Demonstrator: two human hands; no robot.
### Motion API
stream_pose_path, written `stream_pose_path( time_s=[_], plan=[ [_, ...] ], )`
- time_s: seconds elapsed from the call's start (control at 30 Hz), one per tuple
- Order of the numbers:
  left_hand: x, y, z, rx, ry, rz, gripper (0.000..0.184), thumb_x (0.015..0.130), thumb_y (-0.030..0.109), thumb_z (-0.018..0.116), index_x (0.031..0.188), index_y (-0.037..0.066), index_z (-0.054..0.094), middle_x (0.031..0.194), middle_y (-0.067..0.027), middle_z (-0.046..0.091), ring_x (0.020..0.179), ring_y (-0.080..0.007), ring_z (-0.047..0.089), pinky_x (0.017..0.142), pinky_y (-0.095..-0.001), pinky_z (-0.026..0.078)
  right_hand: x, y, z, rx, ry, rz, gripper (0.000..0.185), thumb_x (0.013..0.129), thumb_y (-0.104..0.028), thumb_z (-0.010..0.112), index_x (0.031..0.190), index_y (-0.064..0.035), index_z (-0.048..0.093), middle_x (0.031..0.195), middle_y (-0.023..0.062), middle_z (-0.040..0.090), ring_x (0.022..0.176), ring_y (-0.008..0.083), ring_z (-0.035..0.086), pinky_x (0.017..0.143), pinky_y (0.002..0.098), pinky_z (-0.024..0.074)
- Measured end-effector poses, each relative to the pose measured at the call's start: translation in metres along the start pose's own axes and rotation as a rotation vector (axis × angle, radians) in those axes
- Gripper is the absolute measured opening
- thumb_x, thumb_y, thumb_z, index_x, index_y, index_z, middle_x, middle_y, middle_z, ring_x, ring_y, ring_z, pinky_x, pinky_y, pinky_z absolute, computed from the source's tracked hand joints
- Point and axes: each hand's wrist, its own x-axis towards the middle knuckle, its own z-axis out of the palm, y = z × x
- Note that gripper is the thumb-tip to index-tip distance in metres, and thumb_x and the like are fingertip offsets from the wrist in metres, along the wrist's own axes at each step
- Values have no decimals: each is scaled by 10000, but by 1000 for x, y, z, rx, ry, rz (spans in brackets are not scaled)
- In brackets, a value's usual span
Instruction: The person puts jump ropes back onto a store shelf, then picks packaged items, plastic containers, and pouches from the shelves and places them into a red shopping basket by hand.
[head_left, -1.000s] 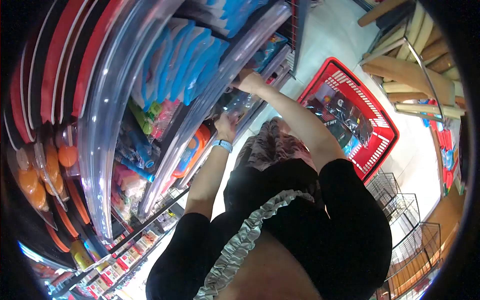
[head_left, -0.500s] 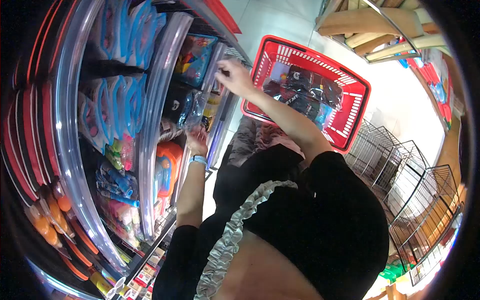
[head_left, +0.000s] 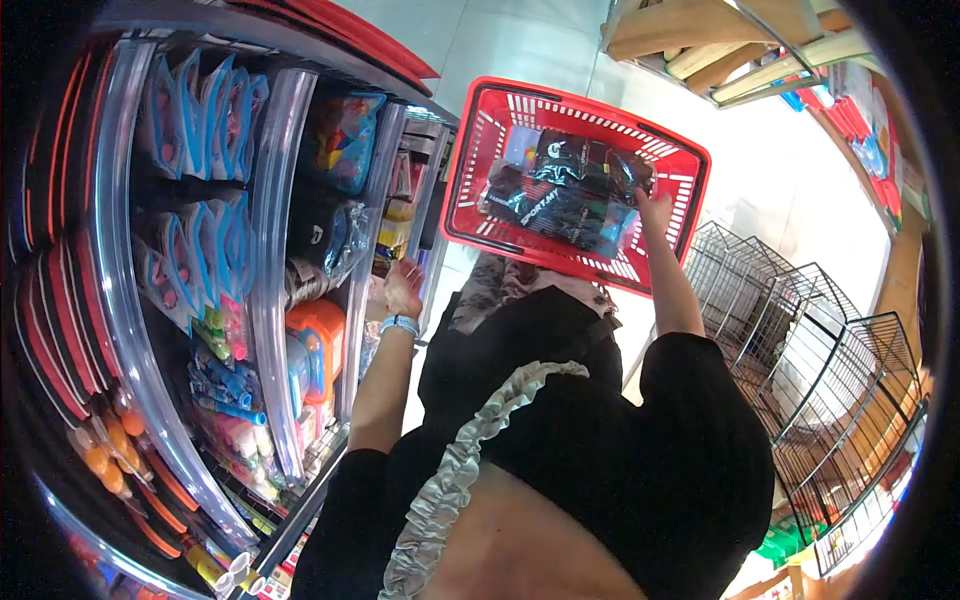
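My right hand (head_left: 655, 212) reaches into the right side of a red shopping basket (head_left: 697, 160). Its thumb lies at the end of a black plastic-wrapped package (head_left: 625, 175), and the other fingers are mostly hidden. Beside that package are another black package (head_left: 562, 158), one with "SPORT" lettering (head_left: 538, 207) and a light blue packet (head_left: 617, 228). My left hand (head_left: 404, 288) is held palm up with fingers apart, holding nothing. It is beside the shelf, nearest to the clear-wrapped black packages (head_left: 335, 238) there.
Shelves with clear plastic edging (head_left: 275, 250) stand on the left, carrying blue-edged pouches (head_left: 205, 110) and an orange container (head_left: 322, 335). Black wire racks (head_left: 800, 350) are on the right. Wooden pieces (head_left: 700, 45) lie at the upper right on a metal-framed stand.
My right hand has moved from the shelf into the basket, to the packages. My left hand has come away from the wrapped package on the shelf and opened. The view has shifted slightly.
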Motion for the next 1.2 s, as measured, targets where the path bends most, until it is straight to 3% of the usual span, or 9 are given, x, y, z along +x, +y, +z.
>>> stream_pose_path(
  time_s=[0.2, 0.4, 0.6, 0.63, 0.73, 0.8, 0.9, 1.07, 1.2],
  plan=[
    [-21, 11, 40, 67, -138, 48, 246, 911, 289, 462, 978, 75, 563, 851, -35, 616, 749, -155, 582, 638, -279, 443, 20, 10, 7, 256, -386, 110, 459, 658, -429, 732, 840, -24, 619, 727, 76, 612, 615, 151, 570, 534, 314, 420],
    [-39, 12, 65, 144, -255, 40, 210, 881, 250, 522, 988, 77, 576, 871, -38, 621, 747, -159, 590, 640, -278, 450, 4, -34, -25, 604, -862, 478, 405, 696, -316, 736, 989, -98, 561, 698, 15, 590, 485, 119, 521, 404, 267, 371],
    [-63, 15, 80, 216, -402, 7, 243, 875, 244, 548, 1030, 58, 573, 932, -51, 622, 814, -159, 597, 668, -274, 450, -30, -55, -30, 936, -924, 136, 492, 779, -205, 659, 1196, -142, 406, 762, 5, 571, 502, 107, 531, 397, 259, 427],
    [-71, 19, 85, 233, -455, 12, 249, 876, 240, 550, 1037, 51, 570, 920, -48, 624, 804, -151, 595, 661, -267, 447, -61, -91, -71, 1072, -910, 94, 402, 778, -180, 665, 1119, -65, 486, 746, 14, 590, 631, 128, 569, 516, 250, 465],
    [-94, 32, 97, 364, -558, 1, 356, 868, 285, 574, 1112, 27, 550, 991, -63, 620, 868, -154, 596, 712, -259, 458, -67, -77, -71, 1079, -1075, 205, 476, 767, -195, 680, 1167, -63, 457, 852, 27, 589, 692, 140, 574, 549, 268, 475],
    [-114, 39, 107, 458, -643, 6, 403, 865, 307, 578, 1148, 24, 536, 1038, -73, 612, 908, -158, 592, 751, -258, 461, -74, -69, -63, 1135, -1147, 210, 523, 776, -189, 663, 1224, -50, 432, 1065, 68, 558, 906, 190, 561, 759, 320, 466],
    [-126, 36, 114, 492, -766, 86, 507, 850, 331, 598, 1227, 16, 470, 1098, -75, 590, 943, -153, 584, 806, -270, 457, -110, -98, -78, 1264, -1354, 112, 556, 804, -174, 620, 1290, -44, 382, 1190, 85, 521, 1083, 217, 494, 943, 370, 374],
    [-158, 51, 133, 618, -652, 168, 539, 813, 298, 658, 1159, -63, 460, 1066, -116, 571, 927, -146, 569, 807, -282, 459, -156, -128, -56, 1225, -1494, -10, 540, 836, -96, 576, 1316, -12, 343, 1219, 89, 499, 1114, 207, 478, 964, 345, 365],
    [-161, 59, 128, 364, -686, 367, 552, 791, 265, 684, 1158, -72, 446, 1044, -116, 578, 910, -148, 564, 817, -274, 453, -174, -161, -63, 1127, -1525, -94, 545, 837, -97, 590, 1315, -4, 344, 1234, 80, 485, 1112, 178, 469, 951, 292, 371]
  ],
)
